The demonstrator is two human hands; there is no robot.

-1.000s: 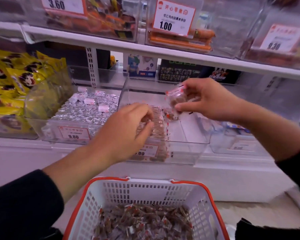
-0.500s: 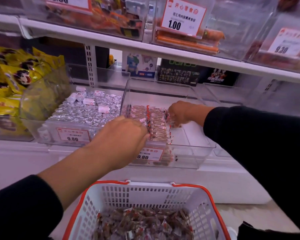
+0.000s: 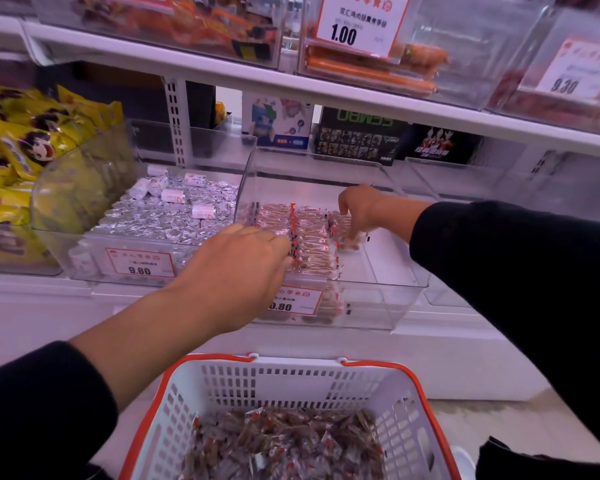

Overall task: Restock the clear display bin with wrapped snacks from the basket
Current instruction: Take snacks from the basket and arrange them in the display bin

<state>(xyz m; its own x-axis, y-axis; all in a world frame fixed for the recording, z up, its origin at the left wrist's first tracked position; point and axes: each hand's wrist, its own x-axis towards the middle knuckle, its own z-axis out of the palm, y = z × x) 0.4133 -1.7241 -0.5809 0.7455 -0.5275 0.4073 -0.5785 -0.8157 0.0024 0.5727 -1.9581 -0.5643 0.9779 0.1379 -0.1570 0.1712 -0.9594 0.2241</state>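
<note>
In the bin (image 3: pixel 388 308), the right hand (image 3: pixel 359 211) pinches a snack (image 3: pixel 349 241) beside the rows (image 3: pixel 305 237); it should land flush against them. The left hand (image 3: pixel 243 268) rests on the rows, fingers curled, grasp unclear.

- Wrapped snacks (image 3: pixel 309 244) are packed in rows in the clear display bin (image 3: pixel 388 306), at 12 o'clock from the basket (image 3: pixel 291 382).
- A foil-sweets bin (image 3: pixel 94 251) is set at the display bin's 9 o'clock.

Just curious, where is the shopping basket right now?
The basket sits bottom centre of the head view, below the clear display bin, with wrapped snacks piled inside.
</note>
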